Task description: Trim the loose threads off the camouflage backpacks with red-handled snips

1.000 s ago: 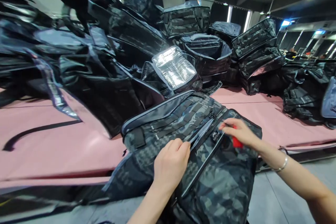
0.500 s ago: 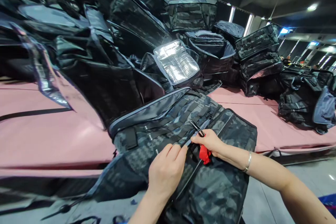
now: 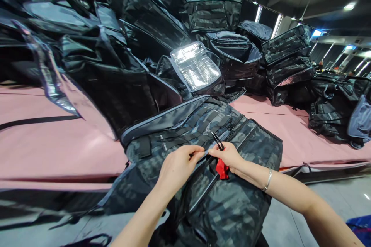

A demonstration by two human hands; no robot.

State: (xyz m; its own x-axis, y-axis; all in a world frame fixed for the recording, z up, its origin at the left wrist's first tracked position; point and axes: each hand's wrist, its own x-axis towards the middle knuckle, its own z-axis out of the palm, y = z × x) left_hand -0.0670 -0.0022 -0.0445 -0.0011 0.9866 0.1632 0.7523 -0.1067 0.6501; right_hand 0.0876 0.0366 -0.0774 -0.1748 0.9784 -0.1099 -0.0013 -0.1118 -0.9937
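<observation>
A dark camouflage backpack (image 3: 249,197) lies tilted in front of me, its webbing rows and zippers facing up. My left hand (image 3: 179,166) is closed in a pinch at the bag's grey edging, thumb and forefinger together; a thread between them, if any, is too fine to see. Just beside it, my right hand (image 3: 227,156) holds black thread snips (image 3: 218,141) with a red wrap (image 3: 222,169) hanging below the palm. The snips' two prongs point up and away. My right thumb and forefinger also meet at the grey edging, close to the left fingertips.
A pink-covered table (image 3: 58,150) runs across behind the backpack. Piled on it are several dark bags, among them an open one (image 3: 107,88) and one with a silver foil lining (image 3: 197,67). More bags (image 3: 336,104) stand at the right. Grey floor (image 3: 307,204) shows below.
My left hand has turned from a knuckles-up fist to a fingertip pinch nearer the right hand. My right hand with the snips has shifted slightly left. The backpack has barely moved.
</observation>
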